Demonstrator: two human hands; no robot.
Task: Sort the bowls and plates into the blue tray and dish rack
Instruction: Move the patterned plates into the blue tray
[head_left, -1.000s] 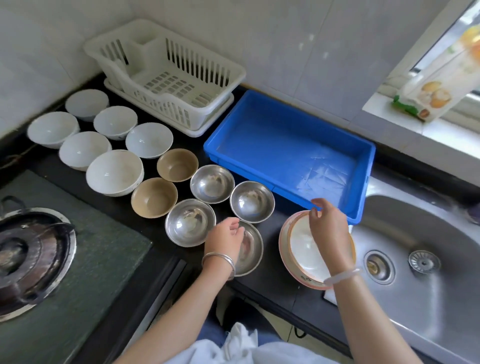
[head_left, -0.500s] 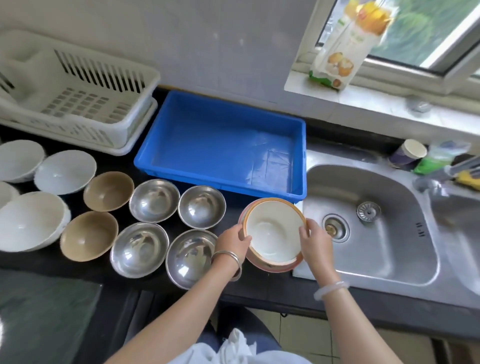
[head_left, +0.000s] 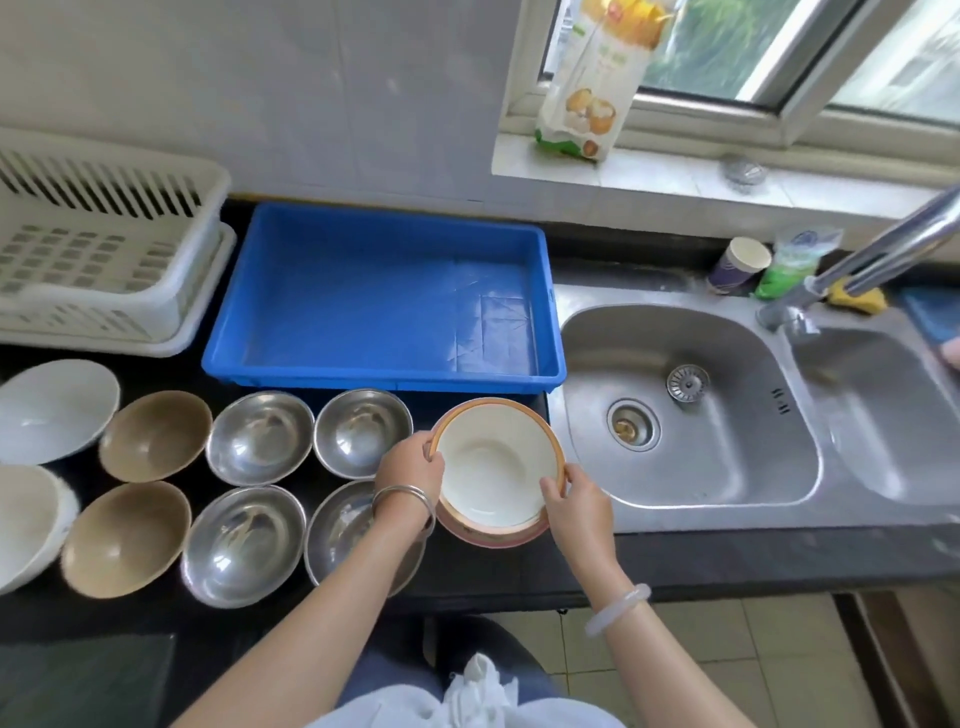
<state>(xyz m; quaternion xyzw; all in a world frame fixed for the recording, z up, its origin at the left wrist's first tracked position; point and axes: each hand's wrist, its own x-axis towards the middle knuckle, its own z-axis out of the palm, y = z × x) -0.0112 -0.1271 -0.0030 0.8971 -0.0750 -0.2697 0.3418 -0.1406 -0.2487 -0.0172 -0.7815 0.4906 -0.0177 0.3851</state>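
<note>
A white plate with an orange rim (head_left: 493, 462) tops a small stack of plates on the black counter, just in front of the blue tray (head_left: 384, 376). My left hand (head_left: 410, 470) grips the plate's left rim and my right hand (head_left: 571, 496) grips its right rim. The blue tray holds nothing. The white dish rack (head_left: 98, 254) stands at the far left, also with nothing in it. Several steel bowls (head_left: 260, 439), two brown bowls (head_left: 156, 436) and white bowls (head_left: 54, 408) stand in rows left of the plates.
A steel double sink (head_left: 691, 410) lies right of the plates, with a tap (head_left: 878, 260) over it. A paper cup (head_left: 737, 265), a green bottle (head_left: 789, 262) and a sponge sit behind the sink. A food bag (head_left: 592, 83) leans on the window sill.
My left hand left the steel bowl and took the plate's left rim; my right hand shifted to the right rim. The view swung right toward the sink.
</note>
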